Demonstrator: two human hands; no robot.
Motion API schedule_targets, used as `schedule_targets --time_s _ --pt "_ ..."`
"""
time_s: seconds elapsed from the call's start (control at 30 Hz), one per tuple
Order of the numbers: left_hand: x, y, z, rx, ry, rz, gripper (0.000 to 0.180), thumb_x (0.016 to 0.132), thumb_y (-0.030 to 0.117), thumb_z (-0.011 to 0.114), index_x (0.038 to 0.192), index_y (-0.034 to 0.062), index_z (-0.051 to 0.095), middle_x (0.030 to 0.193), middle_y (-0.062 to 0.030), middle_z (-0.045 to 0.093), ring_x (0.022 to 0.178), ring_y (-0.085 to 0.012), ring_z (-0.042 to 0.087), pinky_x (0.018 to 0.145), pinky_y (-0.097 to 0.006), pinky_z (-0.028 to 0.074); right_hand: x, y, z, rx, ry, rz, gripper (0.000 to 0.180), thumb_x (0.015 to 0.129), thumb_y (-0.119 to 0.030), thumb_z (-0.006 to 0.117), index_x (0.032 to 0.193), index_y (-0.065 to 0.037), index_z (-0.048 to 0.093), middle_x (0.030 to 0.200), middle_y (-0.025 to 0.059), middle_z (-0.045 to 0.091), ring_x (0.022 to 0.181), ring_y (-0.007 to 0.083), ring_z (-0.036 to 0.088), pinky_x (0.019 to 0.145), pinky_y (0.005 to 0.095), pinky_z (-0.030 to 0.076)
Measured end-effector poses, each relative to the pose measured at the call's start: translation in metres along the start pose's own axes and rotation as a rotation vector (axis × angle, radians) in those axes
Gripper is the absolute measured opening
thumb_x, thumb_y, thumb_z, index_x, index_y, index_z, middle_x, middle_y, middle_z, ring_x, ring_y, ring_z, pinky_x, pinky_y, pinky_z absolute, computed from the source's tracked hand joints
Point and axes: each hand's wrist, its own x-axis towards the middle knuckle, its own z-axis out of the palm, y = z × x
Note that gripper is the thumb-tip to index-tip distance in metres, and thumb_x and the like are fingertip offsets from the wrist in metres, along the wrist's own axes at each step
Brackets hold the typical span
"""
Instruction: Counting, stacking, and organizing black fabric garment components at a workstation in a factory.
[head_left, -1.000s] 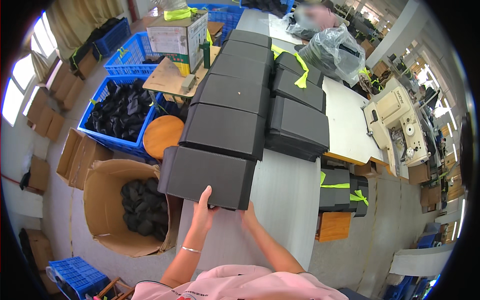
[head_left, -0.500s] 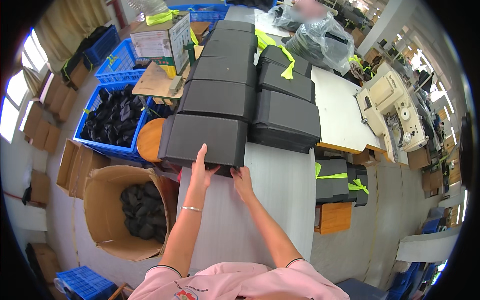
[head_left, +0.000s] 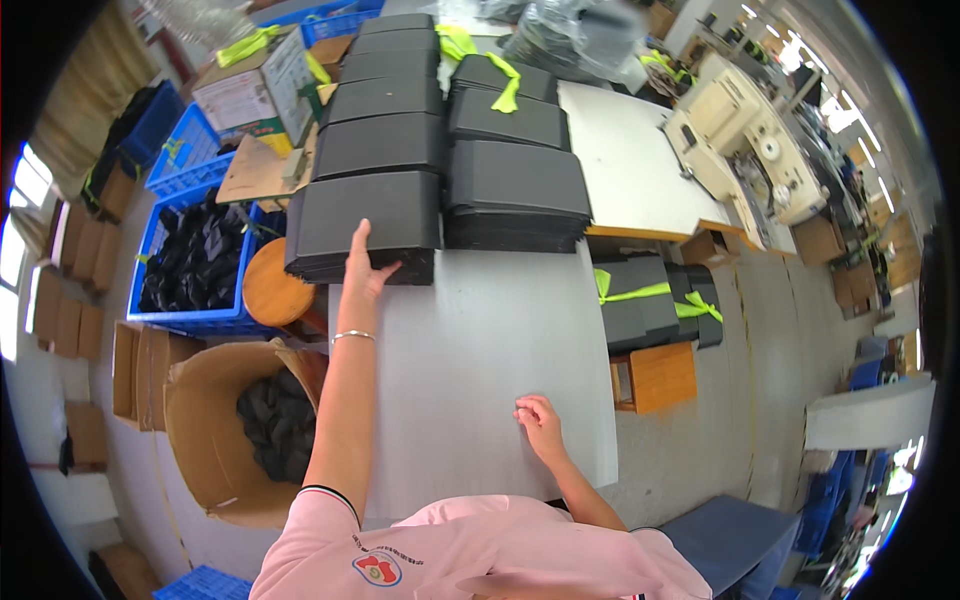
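Note:
A stack of black sheets lies at the front of the left row on the grey table. My left hand rests against the stack's near edge, one finger stretched over the top and the thumb out to the right along the front. Its other fingers are partly hidden. Lower down, over the table's right part, my right hand is apart from the stack, its fingers curled in with nothing visible in them. Another stack of black sheets stands to the right, out of reach of both hands' touch.
More black stacks line the far table, with a yellow-green strip on one. A cream sewing machine stands at right. Left of the table are a round stool, a blue crate of black pieces and a large cardboard box.
My right hand has left the stack's near edge and drawn back toward me, to the right. My left hand stays at the stack. The whole view has shifted.

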Motion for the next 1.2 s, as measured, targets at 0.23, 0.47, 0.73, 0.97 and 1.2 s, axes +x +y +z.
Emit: schedule_targets --time_s 0.23,0.47,0.73,0.97,1.2 --pt "0.018 -0.004 0.032 -0.016 0.025 0.029 0.091 0.082 0.049 0.082 0.151 0.0084 0.040 0.153 -0.0163 0.041 0.140 -0.0386 0.039 0.112 -0.066 0.035 -0.054 0.009 -0.019 -0.004 -0.011 0.048 0.018 0.101 -0.005 0.059 0.115 0.002 0.068 0.115 0.0066 0.063 0.090 0.0156 0.069 0.078 0.0269 0.055" --pt "0.015 -0.008 0.024 -0.005 0.028 0.020 0.103 0.080 0.056 0.082 0.156 0.0081 0.032 0.158 -0.0156 0.035 0.142 -0.0388 0.037 0.117 -0.062 0.032 -0.085 -0.059 -0.059 -0.132 -0.030 0.083 0.023 0.098 -0.008 0.066 0.119 -0.001 0.069 0.102 0.0042 0.066 0.089 0.0104 0.067 0.079 0.0261 0.052" --pt "-0.095 -0.121 -0.054 0.365 0.264 0.245 0.094 0.089 0.057 0.074 0.153 -0.0009 0.038 0.160 -0.0175 0.036 0.147 -0.0350 0.035 0.112 -0.052 0.040 -0.123 -0.294 -0.111 0.260 -0.021 -0.676 0.024 0.094 -0.008 0.071 0.113 0.006 0.068 0.116 0.0171 0.064 0.095 0.0237 0.070 0.084 0.0381 0.057" --pt "-0.239 -0.218 -0.161 1.321 0.406 0.676 0.066 0.096 0.028 0.070 0.147 -0.0065 0.045 0.157 -0.0277 0.039 0.149 -0.0382 0.034 0.122 -0.049 0.027 -0.198 -0.404 -0.086 0.625 -0.054 -1.197 0.021 0.096 -0.030 0.072 0.094 -0.011 0.062 0.101 0.0074 0.063 0.085 0.0209 0.067 0.080 0.0411 0.057" --pt "-0.285 -0.257 -0.149 1.786 0.477 0.707 0.062 0.102 0.035 0.058 0.152 0.0018 0.043 0.162 -0.0165 0.037 0.154 -0.0323 0.026 0.127 -0.048 0.017 -0.224 -0.409 -0.078 0.770 0.078 -1.176 0.019 0.095 -0.019 0.072 0.084 -0.012 0.058 0.089 0.0037 0.066 0.077 0.0202 0.062 0.076 0.0399 0.057"
